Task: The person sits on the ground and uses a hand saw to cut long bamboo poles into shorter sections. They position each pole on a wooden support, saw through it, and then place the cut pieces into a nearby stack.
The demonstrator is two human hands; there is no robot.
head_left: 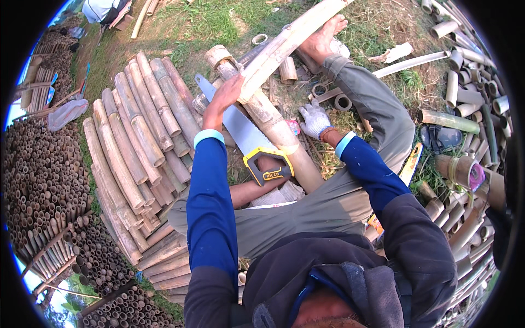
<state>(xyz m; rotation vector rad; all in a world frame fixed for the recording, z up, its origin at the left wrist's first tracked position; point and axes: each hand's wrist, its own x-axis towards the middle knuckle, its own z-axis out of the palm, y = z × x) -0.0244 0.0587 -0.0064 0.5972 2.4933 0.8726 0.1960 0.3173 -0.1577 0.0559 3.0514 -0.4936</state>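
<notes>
Grass [213, 22] lies around stacked bamboo poles [136, 136]. Bare left hand [225, 95] grips a slanting bamboo pole [284, 44] above a handsaw [246, 134]. Gloved right hand [314, 120] rests loosely curled, holding nothing.

Pale split bamboo pole [284, 44] slanting across thicker bamboo culm [268, 112], handsaw [243, 131] with yellow-black handle lying alongside

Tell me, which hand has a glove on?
The right hand wears a white work glove and rests low by the ground near some short bamboo rings. The left hand is bare and grips the long pale bamboo pole above the handsaw.
</notes>
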